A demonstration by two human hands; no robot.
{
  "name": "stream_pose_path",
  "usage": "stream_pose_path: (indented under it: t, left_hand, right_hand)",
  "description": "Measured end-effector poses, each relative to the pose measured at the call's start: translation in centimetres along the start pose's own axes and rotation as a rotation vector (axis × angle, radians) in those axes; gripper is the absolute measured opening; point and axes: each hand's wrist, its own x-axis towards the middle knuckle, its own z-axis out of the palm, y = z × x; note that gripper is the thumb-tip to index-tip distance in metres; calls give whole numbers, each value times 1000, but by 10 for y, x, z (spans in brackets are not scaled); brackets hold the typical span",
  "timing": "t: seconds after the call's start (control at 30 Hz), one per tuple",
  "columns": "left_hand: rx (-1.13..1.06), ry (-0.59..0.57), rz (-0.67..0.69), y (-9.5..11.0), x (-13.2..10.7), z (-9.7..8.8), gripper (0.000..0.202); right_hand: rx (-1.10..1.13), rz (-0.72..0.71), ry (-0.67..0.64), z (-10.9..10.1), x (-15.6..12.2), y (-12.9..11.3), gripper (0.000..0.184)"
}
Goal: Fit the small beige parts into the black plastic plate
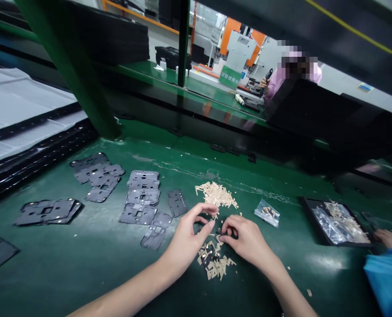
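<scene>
My left hand (189, 233) and my right hand (245, 237) meet over a dark flat part (212, 253) on the green table (83, 259). The left thumb and forefinger pinch near the heap of small tan pieces (217, 194) just beyond. My right hand's fingertips press on a small piece at the dark part's edge. More tan pieces (217, 264) lie scattered under and in front of both hands. Whether either hand truly grips a piece is too small to see.
Several dark flat plates (142, 198) lie in groups to the left, others (47, 210) farther left. A small clear bag (267, 213) and a black tray (336, 220) with plastic sit right. Another person's hand (390, 239) and blue sleeve (389, 277) are at far right; a person works across the line.
</scene>
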Motion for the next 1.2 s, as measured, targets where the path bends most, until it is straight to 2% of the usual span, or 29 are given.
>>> stream_pose_path:
  t: [0.17, 0.27, 0.37, 0.43, 0.5, 0.63, 0.7, 0.8, 0.9, 1.07, 1.2]
  left_hand:
    - [211, -93, 27, -6, -1, 4, 28]
    - [273, -164, -25, -13, -2, 9, 34]
    - [212, -243, -123, -19, -3, 14, 22]
    - [186, -252, -166, -21, -3, 15, 11]
    - [250, -242, -175, -21, -3, 14, 6]
    - [505, -241, -51, -12, -5, 9, 7]
    - [534, -248, 49, -5, -7, 7, 11]
    - [435, -280, 90, 3, -9, 5, 15]
    - [164, -341, -36, 3, -9, 5, 22]
    - [-329, -419, -308, -8, -6, 9, 27]
    - [-424, -402, -351, -12, -5, 12, 21]
  right_hand:
    - [-12, -16, -9, 9, -6, 0, 10]
    - [57, -6, -4, 13, -10, 3, 12]
    - [134, -2, 16, 18, -12, 5, 19]
    - [169, -2, 51, 19, -13, 6, 21]
    - [198, 12, 109, 18, -12, 8, 23]
    - [264, 73, 246, 13, -12, 11, 15]
    - [324, 70, 265, 10, -13, 10, 9]
    - [493, -11, 203, 8, -17, 6, 3]
    - [600, -94, 143, 8, -19, 2, 7]
    - [526, -168, 159, 8, -19, 0, 13]
    - [380, -270, 248, 7, -21, -2, 20]
